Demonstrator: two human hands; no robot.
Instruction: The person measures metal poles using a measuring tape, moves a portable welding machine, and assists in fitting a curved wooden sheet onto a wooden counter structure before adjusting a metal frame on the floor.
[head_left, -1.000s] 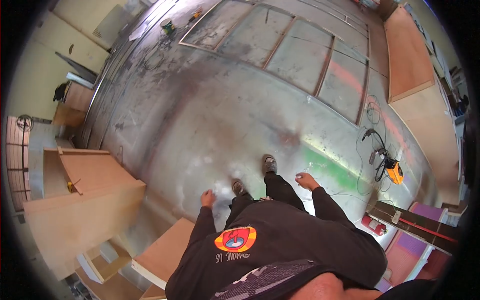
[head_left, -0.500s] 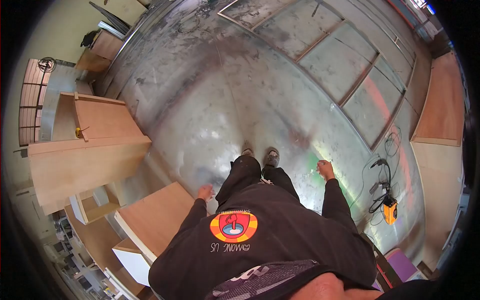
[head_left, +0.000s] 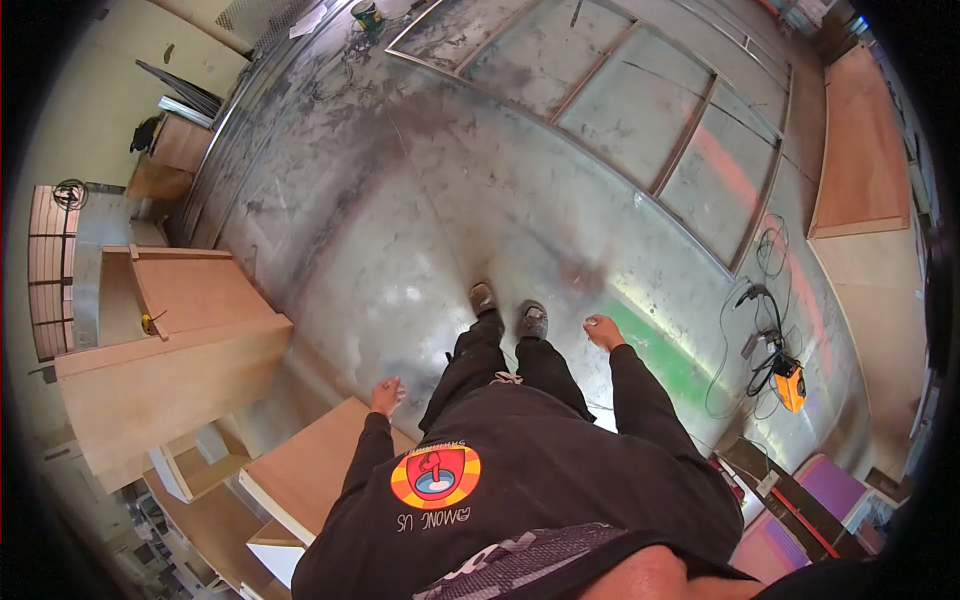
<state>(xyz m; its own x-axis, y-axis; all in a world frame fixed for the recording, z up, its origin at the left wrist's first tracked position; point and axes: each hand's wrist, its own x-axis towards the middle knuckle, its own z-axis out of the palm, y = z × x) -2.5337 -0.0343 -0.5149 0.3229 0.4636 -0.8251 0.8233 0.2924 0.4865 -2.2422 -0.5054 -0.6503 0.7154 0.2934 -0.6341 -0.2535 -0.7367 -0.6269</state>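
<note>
My left hand (head_left: pixel 387 396) hangs beside my left thigh with loosely bent fingers, holding nothing that I can see. The nearest thing to it is a low wooden cabinet (head_left: pixel 330 455) with a pale edge, beside my left forearm. My right hand (head_left: pixel 604 332) is held out over the metal floor (head_left: pixel 420 250), near a green patch of light. Its fingers are half curled and partly apart, and no object shows in it. My shoes (head_left: pixel 533 318) stand on the floor between my hands.
At left stands a large wooden cabinet (head_left: pixel 180 370) with a yellow tape measure (head_left: pixel 148 324) on it. A metal frame (head_left: pixel 655 190) lies ahead. At right are a yellow-orange machine (head_left: pixel 790 386) with black cables and a tall wooden panel (head_left: pixel 862 150). Purple boards (head_left: pixel 832 488) lie behind right.
My view has shifted, with the left cabinets now lower in it. The left shoe shows further forward. Both hands have swung slightly, the right one leftward in view. Neither has picked up anything visible.
</note>
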